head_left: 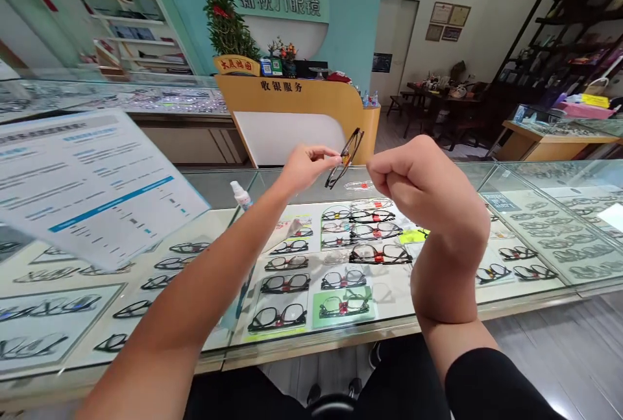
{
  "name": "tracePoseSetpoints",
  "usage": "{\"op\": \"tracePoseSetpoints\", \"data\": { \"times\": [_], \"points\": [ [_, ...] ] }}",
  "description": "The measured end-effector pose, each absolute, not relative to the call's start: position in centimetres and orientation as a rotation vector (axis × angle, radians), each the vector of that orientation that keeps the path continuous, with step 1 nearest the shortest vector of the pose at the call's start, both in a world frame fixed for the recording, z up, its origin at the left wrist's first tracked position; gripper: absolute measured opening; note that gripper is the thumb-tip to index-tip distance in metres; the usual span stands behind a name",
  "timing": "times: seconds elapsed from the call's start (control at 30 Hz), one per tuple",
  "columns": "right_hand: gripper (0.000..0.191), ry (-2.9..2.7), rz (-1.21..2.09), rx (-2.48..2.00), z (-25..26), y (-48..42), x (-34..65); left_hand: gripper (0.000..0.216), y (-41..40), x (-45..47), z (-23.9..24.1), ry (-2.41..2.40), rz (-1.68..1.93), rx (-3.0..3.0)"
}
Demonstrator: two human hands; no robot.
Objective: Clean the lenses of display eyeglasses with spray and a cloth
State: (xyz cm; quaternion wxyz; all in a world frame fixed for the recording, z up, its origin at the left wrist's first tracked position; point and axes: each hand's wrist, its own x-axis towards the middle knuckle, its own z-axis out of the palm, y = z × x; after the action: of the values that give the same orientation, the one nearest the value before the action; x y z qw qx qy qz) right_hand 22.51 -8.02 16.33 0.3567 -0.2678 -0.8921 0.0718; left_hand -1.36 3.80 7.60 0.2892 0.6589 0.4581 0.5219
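Observation:
My left hand (311, 167) pinches a dark-framed pair of eyeglasses (345, 159) by its middle, held up on edge above the glass counter. My right hand (413, 170) is raised just right of the eyeglasses, its fingers curled in; whatever they may hold is hidden, and it appears apart from the frame. Below both hands, several black-framed eyeglasses (379, 254) with red tags sit in rows at the counter. A white spray bottle (240, 195) stands left of my left hand. Beside it lies a pale cloth (285, 233).
A printed sheet (97, 180) stands tilted at the left over the glass display counter (394, 328). More frames lie at both sides. Across the room is a wooden cashier desk (296, 105); another display case (559, 137) is at the right. A stool (333, 406) is beneath me.

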Motion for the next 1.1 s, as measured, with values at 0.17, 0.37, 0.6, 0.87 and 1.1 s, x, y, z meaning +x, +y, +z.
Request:
{"op": "tracePoseSetpoints", "data": {
  "times": [0.17,0.37,0.6,0.87,1.1],
  "points": [
    [0.022,-2.230,0.237,-0.678,15.1,-6.4,19.2,0.039,-0.8,-6.3,6.2,1.131,1.594,1.568],
    [0.018,-2.165,0.460,-0.707,8.4,-1.9,14.6,0.052,-2.9,-8.2,2.8,0.996,1.611,1.304],
    [0.013,-1.997,0.736,-0.802,-0.4,-1.4,13.8,0.053,-4.0,-7.3,-1.1,0.940,1.496,1.234],
    [0.025,-1.897,0.924,-0.775,-2.5,-1.2,13.5,0.058,-4.1,-7.1,-2.7,0.944,1.471,1.175],
    [0.043,-1.884,0.981,-0.772,-2.6,-0.9,13.7,0.063,-3.7,-7.2,-3.5,1.009,1.434,1.208]
  ]
}}
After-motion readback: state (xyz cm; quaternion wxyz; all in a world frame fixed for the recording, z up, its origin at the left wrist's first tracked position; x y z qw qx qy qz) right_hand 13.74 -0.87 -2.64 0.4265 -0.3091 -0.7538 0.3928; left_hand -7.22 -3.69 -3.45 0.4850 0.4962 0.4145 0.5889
